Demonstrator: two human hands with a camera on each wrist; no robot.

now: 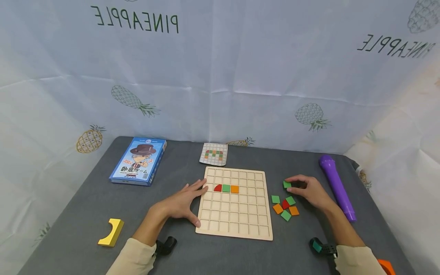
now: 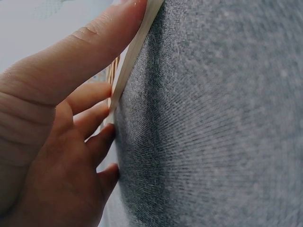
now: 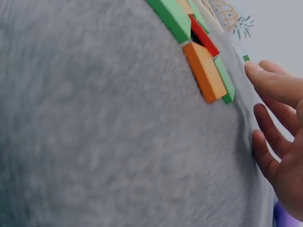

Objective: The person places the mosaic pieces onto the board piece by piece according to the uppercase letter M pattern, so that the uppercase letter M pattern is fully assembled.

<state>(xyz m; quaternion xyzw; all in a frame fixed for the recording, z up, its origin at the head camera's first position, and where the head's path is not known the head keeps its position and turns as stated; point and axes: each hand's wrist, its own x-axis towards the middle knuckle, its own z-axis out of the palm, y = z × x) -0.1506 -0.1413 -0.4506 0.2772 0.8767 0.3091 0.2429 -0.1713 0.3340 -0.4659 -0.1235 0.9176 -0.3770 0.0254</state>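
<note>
A wooden grid board point(image 1: 233, 229) lies in the middle of the table. In one of its upper rows sit a red quarter-round tile point(image 1: 218, 188), a green tile point(image 1: 226, 188) and an orange tile point(image 1: 235, 189), side by side. My left hand point(image 1: 180, 204) rests on the board's left edge, fingers spread; in the left wrist view the thumb point(image 2: 90, 52) lies along that edge. To the right of the board, my right hand point(image 1: 309, 191) pinches a green square tile point(image 1: 287, 185) between thumb and fingers. Just below it lies a loose group of green, orange and red tiles point(image 1: 285, 215).
Behind the board lies a small pattern card point(image 1: 214, 154). A blue game box point(image 1: 139, 162) is at the back left, a yellow arch block point(image 1: 111, 232) at the front left. A purple microphone-shaped object point(image 1: 337, 187) lies right of my right hand. An orange piece point(image 1: 387, 266) shows at the lower right.
</note>
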